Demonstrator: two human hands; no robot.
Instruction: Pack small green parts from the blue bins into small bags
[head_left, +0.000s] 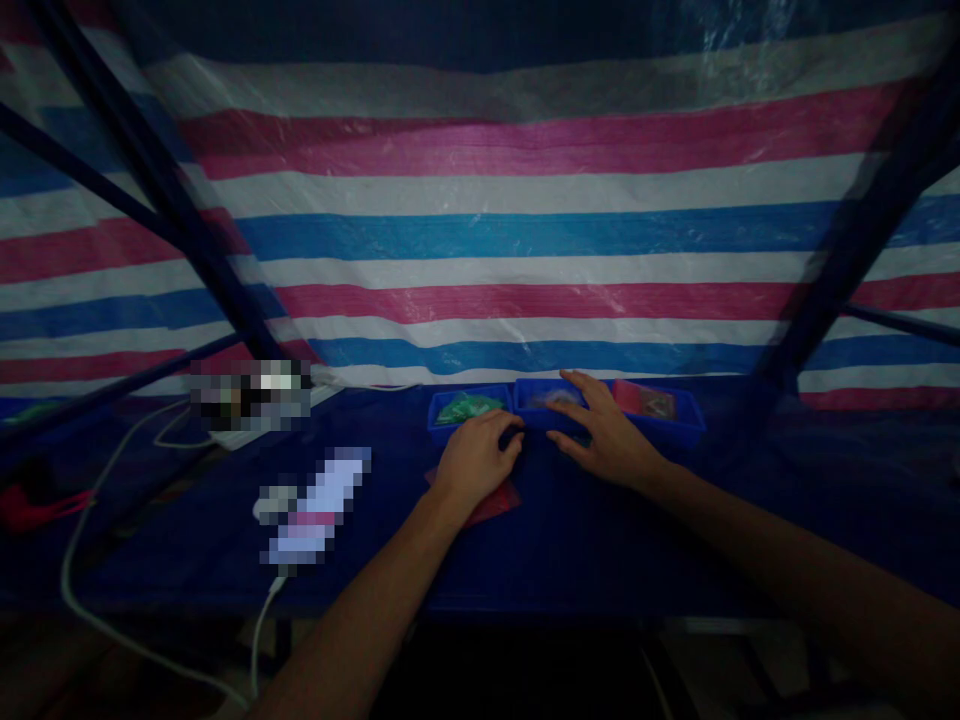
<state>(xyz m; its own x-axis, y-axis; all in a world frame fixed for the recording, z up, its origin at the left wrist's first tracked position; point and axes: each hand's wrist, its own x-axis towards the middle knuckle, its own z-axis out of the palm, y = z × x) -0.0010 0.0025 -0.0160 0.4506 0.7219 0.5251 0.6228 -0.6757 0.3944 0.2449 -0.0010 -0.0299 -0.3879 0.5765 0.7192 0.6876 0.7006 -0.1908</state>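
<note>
Fingers of the left hand [476, 455] are curled against the front wall of the middle tray [534, 418]; a grip cannot be confirmed. Fingers of the right hand [604, 435] are spread wide over that tray's rim. The tray is rectangular blue plastic, set between two matching trays [444, 420] [688, 428] at the far side of the table [600, 545]. A red sheet [496, 503] is partly covered by the left hand.

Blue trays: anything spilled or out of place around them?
One red piece lies loose on the table beneath the left hand, outside the blue trays; similar red stuff sits in the right tray. Otherwise nothing stands out.
</note>
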